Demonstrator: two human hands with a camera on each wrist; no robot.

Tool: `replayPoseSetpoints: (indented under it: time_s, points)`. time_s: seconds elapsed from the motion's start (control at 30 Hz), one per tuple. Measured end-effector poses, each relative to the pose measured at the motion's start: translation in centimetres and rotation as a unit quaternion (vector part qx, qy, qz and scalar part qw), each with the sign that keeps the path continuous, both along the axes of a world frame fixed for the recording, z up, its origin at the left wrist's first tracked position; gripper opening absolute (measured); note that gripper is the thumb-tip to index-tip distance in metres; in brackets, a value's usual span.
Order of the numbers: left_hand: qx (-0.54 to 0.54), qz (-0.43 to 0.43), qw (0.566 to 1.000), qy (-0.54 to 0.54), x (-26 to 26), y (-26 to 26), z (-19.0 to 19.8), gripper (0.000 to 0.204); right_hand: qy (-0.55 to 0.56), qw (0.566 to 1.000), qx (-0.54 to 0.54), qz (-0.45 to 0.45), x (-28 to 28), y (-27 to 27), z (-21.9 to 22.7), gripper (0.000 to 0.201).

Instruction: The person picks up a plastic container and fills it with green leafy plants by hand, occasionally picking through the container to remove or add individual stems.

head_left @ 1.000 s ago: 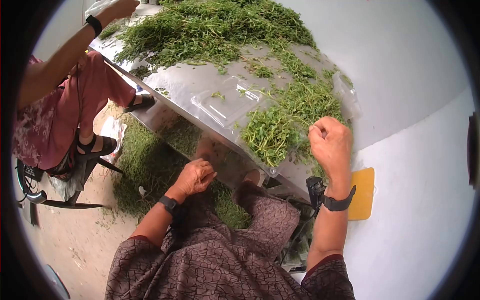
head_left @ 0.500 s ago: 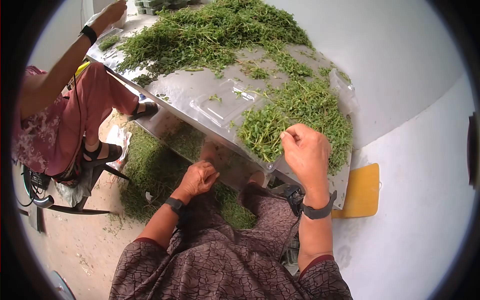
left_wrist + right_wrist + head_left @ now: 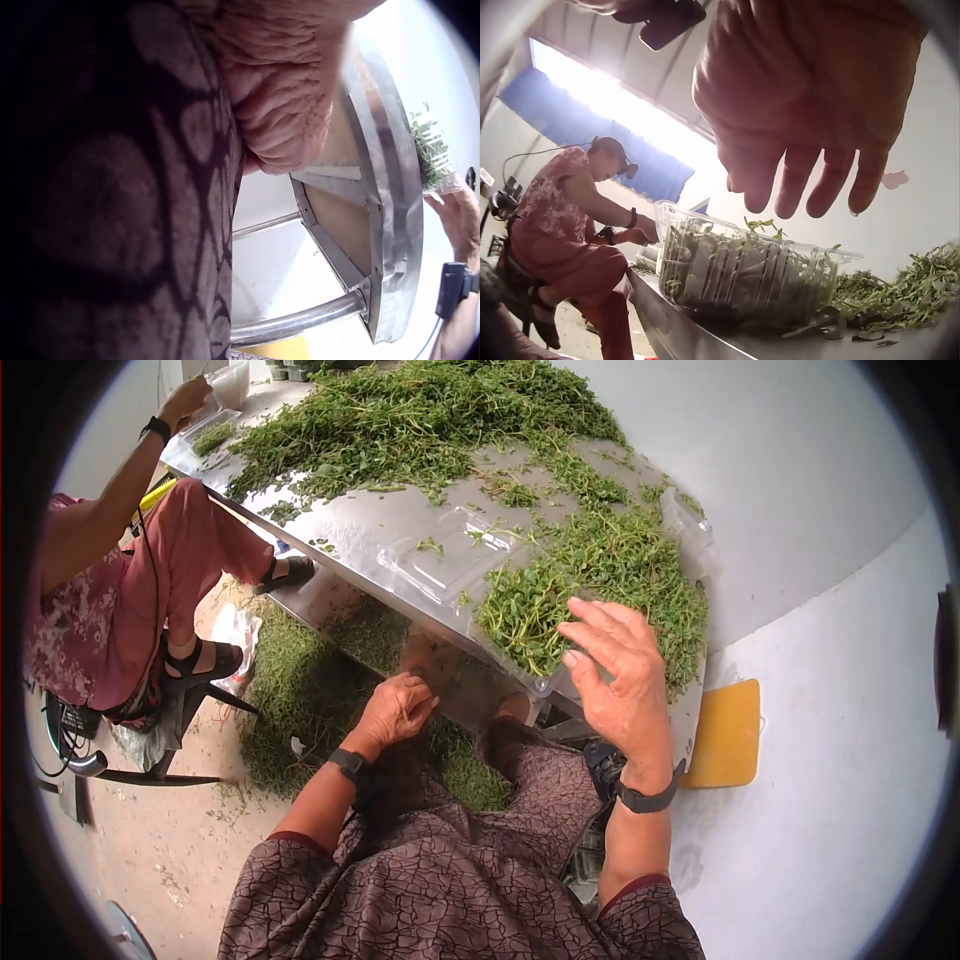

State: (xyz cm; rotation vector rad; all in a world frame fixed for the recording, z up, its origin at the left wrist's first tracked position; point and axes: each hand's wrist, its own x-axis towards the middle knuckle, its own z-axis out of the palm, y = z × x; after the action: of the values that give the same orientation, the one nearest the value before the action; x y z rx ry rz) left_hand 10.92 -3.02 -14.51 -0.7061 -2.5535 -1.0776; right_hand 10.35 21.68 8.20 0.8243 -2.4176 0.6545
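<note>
A clear plastic clamshell box full of leafy green stems stands at the near corner of the metal table. Its transparent lid lies folded back, with a few sprigs on it. Over the box's right side hovers my right hand, its fingers spread and nothing between them; in the right wrist view the fingertips are above the heaped greens. My left hand rests on my patterned clothing at the knee, loosely curled and holding nothing. Beside the box, loose greens spread along the table's right side.
A large heap of greens covers the far table. At left, another person sits on a chair near a small container of greens. More greens lie on the floor under the table. A yellow board leans at the wall.
My right hand has moved left from the loose greens to the box, and its pinched fingers have spread apart. The left hand stays on the knee. The other person's hand has moved lower.
</note>
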Motion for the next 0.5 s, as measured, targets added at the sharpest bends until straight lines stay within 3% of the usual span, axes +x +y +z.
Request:
replayPoseSetpoints:
  time_s: [0.07,0.27,0.5]
  points:
    - [0.001,0.0,1.0,-0.001,-0.1,0.0,0.0,0.021,0.008,0.998,0.056,-0.001,0.0,0.0,-0.2,0.021]
    - [0.002,-0.007,1.0,-0.001,-0.1,0.0,0.1,0.02,0.004,0.997,0.079,-0.014,-0.2,0.4,-0.2,0.014]
    - [-0.003,-0.007,1.0,-0.005,-0.1,-0.1,0.0,0.019,0.048,0.995,0.089,-0.002,-0.8,-0.3,1.0,0.026]
